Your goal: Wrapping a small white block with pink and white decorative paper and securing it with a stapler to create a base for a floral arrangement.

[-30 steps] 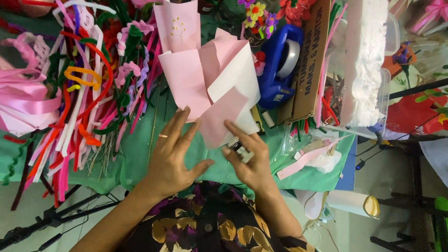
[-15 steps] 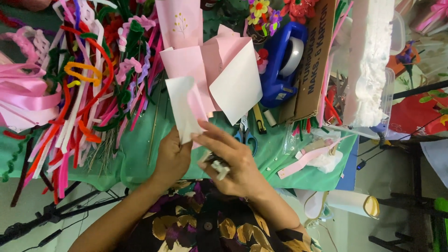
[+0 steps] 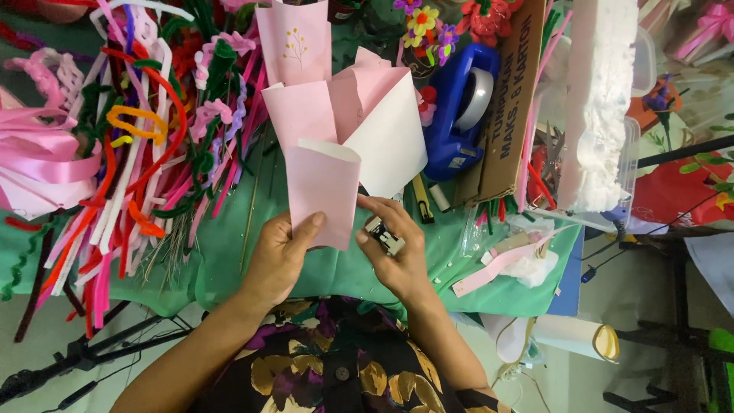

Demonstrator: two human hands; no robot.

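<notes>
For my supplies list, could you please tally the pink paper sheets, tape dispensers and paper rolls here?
Pink paper sheets: 4, one rolled in both hands, three on the table behind it
Blue tape dispenser: 1
White paper roll: 1
Total: 6

Brown cardboard box (image 3: pixel 508 107) with black print, upright right of the blue tape dispenser (image 3: pixel 459 115)

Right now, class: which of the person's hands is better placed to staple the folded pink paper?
The right hand: it holds what looks like a small stapler beside the paper's lower edge, while the left hand grips the folded pink paper.
</notes>
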